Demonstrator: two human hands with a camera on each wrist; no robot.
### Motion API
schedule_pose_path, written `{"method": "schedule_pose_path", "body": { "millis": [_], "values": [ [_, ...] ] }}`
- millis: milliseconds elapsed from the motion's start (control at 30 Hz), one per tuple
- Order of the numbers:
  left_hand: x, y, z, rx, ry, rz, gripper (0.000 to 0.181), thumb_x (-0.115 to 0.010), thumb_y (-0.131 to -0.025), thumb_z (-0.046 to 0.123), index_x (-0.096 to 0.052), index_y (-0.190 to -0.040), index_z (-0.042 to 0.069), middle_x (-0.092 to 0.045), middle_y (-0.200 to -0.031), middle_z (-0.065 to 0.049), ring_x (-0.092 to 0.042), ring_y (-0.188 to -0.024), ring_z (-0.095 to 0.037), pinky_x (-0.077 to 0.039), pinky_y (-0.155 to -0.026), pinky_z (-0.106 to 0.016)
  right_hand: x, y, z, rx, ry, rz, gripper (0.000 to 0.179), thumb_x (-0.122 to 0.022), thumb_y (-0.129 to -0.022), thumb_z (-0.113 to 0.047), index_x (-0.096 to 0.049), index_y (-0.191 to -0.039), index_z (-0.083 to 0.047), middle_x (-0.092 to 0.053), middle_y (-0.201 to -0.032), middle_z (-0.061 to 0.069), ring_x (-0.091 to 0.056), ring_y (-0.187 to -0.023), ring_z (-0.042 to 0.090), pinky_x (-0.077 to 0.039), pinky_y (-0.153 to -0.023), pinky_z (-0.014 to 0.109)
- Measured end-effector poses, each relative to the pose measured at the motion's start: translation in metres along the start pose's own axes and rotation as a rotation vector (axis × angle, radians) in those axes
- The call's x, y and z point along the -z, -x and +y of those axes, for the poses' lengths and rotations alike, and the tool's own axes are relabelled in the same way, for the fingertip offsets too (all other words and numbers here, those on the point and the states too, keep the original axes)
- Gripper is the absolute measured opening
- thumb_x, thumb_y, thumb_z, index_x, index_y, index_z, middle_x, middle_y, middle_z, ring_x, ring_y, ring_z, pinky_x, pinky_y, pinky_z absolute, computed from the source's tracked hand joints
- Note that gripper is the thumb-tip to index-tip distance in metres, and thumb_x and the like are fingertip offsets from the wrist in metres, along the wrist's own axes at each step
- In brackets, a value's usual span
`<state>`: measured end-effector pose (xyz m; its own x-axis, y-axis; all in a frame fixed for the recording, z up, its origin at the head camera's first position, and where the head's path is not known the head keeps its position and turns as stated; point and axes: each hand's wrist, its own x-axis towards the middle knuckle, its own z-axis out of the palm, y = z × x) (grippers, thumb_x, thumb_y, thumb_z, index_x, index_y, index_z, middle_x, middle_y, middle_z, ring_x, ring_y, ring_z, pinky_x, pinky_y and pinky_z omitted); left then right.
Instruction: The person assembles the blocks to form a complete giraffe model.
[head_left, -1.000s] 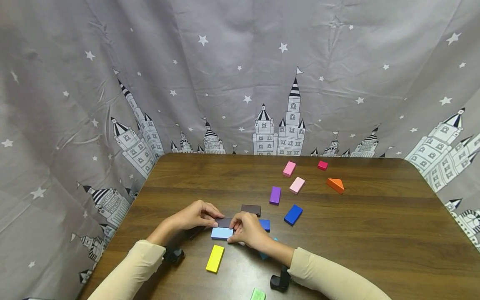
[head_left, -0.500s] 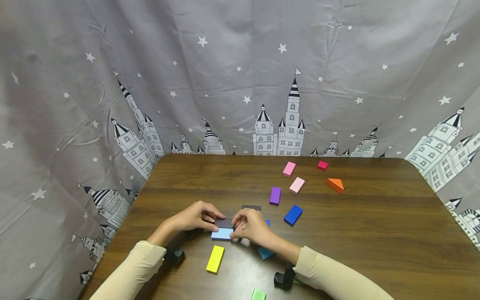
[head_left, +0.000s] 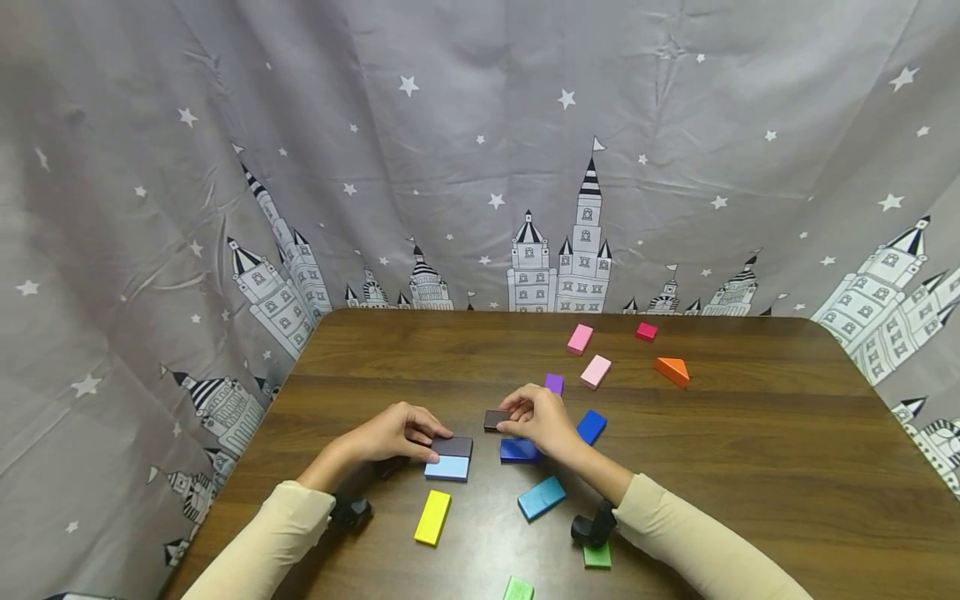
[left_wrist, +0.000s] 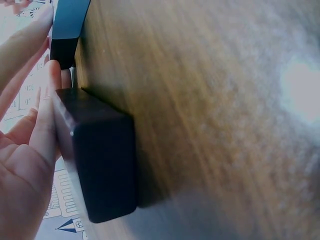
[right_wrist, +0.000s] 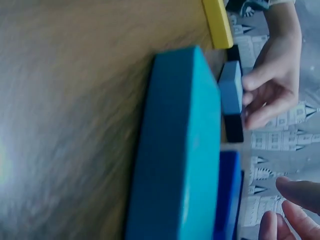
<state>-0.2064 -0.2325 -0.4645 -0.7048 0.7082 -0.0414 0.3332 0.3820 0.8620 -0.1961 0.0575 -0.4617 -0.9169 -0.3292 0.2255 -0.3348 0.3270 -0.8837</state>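
Observation:
My left hand holds a dark grey-purple block at its left end, thumb on the near side and fingers on the far side. A light blue block lies flush along its near side, right by the thumb. Another dark block sits close under this hand in the left wrist view. My right hand is over the right end of a dark brown block, thumb and fingers apart. In the right wrist view nothing shows between its fingertips. A blue block lies just nearer me.
Around the hands lie a yellow block, a teal block, a second blue block and a purple block. Two green blocks are near the front. Pink, red and orange blocks stand toward the back, before a grey curtain.
My right hand has left the right end of the light blue and grey-purple blocks and moved away and rightward to the dark brown block. The left hand has stayed in place.

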Motion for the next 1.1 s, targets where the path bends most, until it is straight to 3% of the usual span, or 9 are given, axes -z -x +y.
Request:
{"method": "schedule_pose_path", "body": {
  "millis": [267,467,1100],
  "values": [
    [-0.001,0.000,-0.002,0.014,0.004,0.011,0.036,-0.081,-0.081,0.002,-0.071,-0.114,-0.008,-0.068,-0.112,-0.018,-0.063,-0.106,-0.030,-0.055,-0.086,-0.034,0.006,-0.002,0.016,-0.067,0.061,0.030,0.025,-0.087,-0.071,0.003,-0.073,-0.092,0.007,-0.065,-0.082,0.011,-0.063,-0.071,0.022,-0.050,-0.060,0.019],
    [-0.001,0.000,-0.002,0.016,0.005,0.011,0.036,-0.082,-0.081,0.003,-0.071,-0.114,-0.008,-0.068,-0.113,-0.017,-0.064,-0.106,-0.031,-0.055,-0.086,-0.034,0.008,-0.002,0.019,-0.118,0.083,0.016,0.026,-0.087,-0.070,0.003,-0.074,-0.092,0.006,-0.069,-0.085,0.012,-0.062,-0.069,0.016,-0.050,-0.061,0.020],
    [-0.001,0.000,-0.003,0.004,0.008,0.012,0.036,-0.081,-0.081,0.001,-0.071,-0.114,-0.008,-0.068,-0.113,-0.018,-0.064,-0.106,-0.031,-0.055,-0.087,-0.035,0.008,0.000,0.025,-0.103,0.088,-0.030,0.025,-0.084,-0.069,0.008,-0.073,-0.091,0.009,-0.064,-0.082,0.011,-0.060,-0.066,0.009,-0.050,-0.059,0.019]
  ]
}}
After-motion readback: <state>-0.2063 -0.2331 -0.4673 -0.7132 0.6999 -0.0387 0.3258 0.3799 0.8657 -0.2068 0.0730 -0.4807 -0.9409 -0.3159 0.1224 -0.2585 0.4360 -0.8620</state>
